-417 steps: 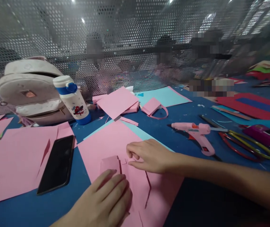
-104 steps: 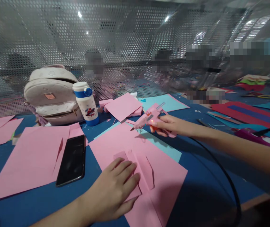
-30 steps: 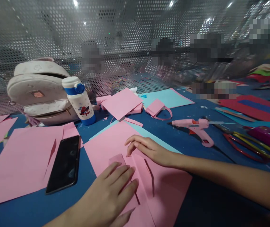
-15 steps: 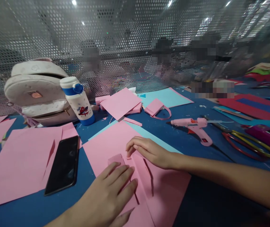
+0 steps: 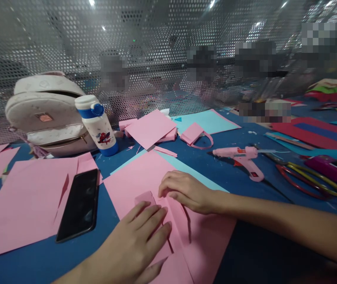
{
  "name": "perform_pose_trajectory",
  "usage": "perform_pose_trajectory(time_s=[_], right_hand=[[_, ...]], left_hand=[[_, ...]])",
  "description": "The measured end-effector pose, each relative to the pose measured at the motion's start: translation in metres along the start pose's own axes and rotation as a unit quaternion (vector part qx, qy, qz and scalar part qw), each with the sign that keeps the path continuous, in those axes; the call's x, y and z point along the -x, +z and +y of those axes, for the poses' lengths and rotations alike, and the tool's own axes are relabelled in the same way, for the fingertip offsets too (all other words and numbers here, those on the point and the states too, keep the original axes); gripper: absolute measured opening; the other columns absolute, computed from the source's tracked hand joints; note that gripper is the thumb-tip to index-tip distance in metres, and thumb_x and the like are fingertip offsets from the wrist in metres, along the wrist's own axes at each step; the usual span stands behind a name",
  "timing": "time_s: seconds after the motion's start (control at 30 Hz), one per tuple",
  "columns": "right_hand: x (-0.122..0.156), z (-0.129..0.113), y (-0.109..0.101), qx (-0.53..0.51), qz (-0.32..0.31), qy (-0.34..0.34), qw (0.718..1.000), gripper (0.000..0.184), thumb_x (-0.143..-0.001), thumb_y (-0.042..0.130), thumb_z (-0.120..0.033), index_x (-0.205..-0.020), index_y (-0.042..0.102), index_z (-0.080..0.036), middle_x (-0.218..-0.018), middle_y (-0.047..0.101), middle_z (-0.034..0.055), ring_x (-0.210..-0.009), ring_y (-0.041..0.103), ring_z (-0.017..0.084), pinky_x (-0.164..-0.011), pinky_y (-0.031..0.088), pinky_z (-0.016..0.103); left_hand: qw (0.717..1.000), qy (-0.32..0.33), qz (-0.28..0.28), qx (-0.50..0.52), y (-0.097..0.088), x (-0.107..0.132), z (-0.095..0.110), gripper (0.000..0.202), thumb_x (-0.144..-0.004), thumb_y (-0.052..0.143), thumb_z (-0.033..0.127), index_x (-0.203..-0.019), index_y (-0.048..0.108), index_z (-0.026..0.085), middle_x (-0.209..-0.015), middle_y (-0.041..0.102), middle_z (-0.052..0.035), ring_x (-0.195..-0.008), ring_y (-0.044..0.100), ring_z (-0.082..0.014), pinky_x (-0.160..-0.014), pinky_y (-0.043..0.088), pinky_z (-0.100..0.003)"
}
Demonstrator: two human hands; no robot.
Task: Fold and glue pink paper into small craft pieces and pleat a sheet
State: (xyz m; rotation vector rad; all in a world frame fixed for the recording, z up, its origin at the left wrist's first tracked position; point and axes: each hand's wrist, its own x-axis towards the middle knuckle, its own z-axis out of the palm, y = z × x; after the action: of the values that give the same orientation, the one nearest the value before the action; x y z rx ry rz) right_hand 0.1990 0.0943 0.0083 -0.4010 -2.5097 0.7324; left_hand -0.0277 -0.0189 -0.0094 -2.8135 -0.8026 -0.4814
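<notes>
My left hand (image 5: 140, 234) lies over a folded piece of pink paper (image 5: 175, 230), its fingers stretched out and pressing the paper down. Opposite it, my right hand (image 5: 188, 191) is curled at the far end of the same piece, fingers pressed together on the fold; the fingertips are partly hidden. One flap of the folded piece stands up a little beside the right wrist. Beneath both hands is a large pink sheet (image 5: 138, 175), with a light blue sheet (image 5: 209, 180) showing at its far edge.
A pink glue gun (image 5: 242, 156) and scissors (image 5: 313, 179) lie to the right. On the left are a black phone (image 5: 78, 205), more pink sheets (image 5: 29, 201), a bottle (image 5: 99, 126) and a backpack (image 5: 47, 114). A small pink paper bag (image 5: 192, 133) lies ahead, before a perforated metal screen (image 5: 162, 51).
My right hand has shifted slightly, its fingers curling more closely over the fold and covering the small flap there. The left hand keeps its place on the paper.
</notes>
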Motion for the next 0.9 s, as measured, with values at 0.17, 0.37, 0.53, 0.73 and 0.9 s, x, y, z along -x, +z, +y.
perform_pose_trajectory(time_s=[0.17, 0.37, 0.53, 0.73, 0.9], right_hand=[[0.0005, -0.0011, 0.0005, 0.008, 0.004, -0.02, 1.0, 0.055, -0.106, 0.021, -0.052, -0.099, 0.064, -0.017, -0.096, 0.068, 0.01, -0.092, 0.059, 0.021, -0.088, 0.044, 0.039], [0.0019, -0.0004, 0.0009, 0.01, 0.047, -0.022, 0.999, 0.051, -0.106, 0.024, -0.048, -0.105, 0.065, -0.017, -0.099, 0.068, 0.0107, -0.096, 0.058, 0.022, -0.089, 0.044, 0.04], [0.0024, 0.0013, 0.0016, 0.021, 0.032, -0.03, 0.999, 0.05, -0.107, 0.024, -0.047, -0.102, 0.065, -0.018, -0.098, 0.069, 0.0088, -0.095, 0.06, 0.021, -0.09, 0.043, 0.039], [0.001, 0.0, 0.0004, 0.009, 0.014, -0.028, 0.999, 0.051, -0.107, 0.023, -0.048, -0.096, 0.063, -0.018, -0.094, 0.068, 0.0081, -0.091, 0.059, 0.02, -0.087, 0.042, 0.038], [0.0011, -0.001, -0.001, -0.027, 0.034, -0.048, 0.998, 0.051, -0.107, 0.023, -0.048, -0.099, 0.063, -0.018, -0.095, 0.068, 0.008, -0.094, 0.059, 0.02, -0.09, 0.042, 0.038]], left_hand=[[1.0, -0.002, 0.009, -0.005, -0.0034, -0.0016, -0.0004, 0.049, -0.104, 0.032, 0.041, -0.134, 0.057, 0.013, -0.138, 0.061, -0.0131, -0.126, 0.055, -0.0298, -0.109, 0.031, -0.046], [1.0, -0.002, 0.004, -0.002, -0.0027, -0.0008, -0.0004, 0.048, -0.104, 0.033, 0.042, -0.134, 0.057, 0.013, -0.139, 0.06, -0.0128, -0.125, 0.055, -0.0299, -0.11, 0.03, -0.047], [1.0, -0.005, -0.007, 0.002, 0.0011, 0.0009, 0.0001, 0.05, -0.103, 0.033, 0.043, -0.137, 0.055, 0.012, -0.142, 0.058, -0.0132, -0.128, 0.052, -0.0306, -0.112, 0.028, -0.048], [1.0, -0.005, -0.003, 0.005, 0.0008, 0.0007, 0.0006, 0.049, -0.103, 0.034, 0.042, -0.135, 0.056, 0.013, -0.14, 0.059, -0.013, -0.128, 0.052, -0.0304, -0.112, 0.028, -0.047], [1.0, -0.005, 0.007, 0.005, 0.0017, 0.0009, 0.0006, 0.049, -0.103, 0.034, 0.043, -0.135, 0.056, 0.013, -0.141, 0.058, -0.0132, -0.128, 0.052, -0.0302, -0.113, 0.027, -0.047]])
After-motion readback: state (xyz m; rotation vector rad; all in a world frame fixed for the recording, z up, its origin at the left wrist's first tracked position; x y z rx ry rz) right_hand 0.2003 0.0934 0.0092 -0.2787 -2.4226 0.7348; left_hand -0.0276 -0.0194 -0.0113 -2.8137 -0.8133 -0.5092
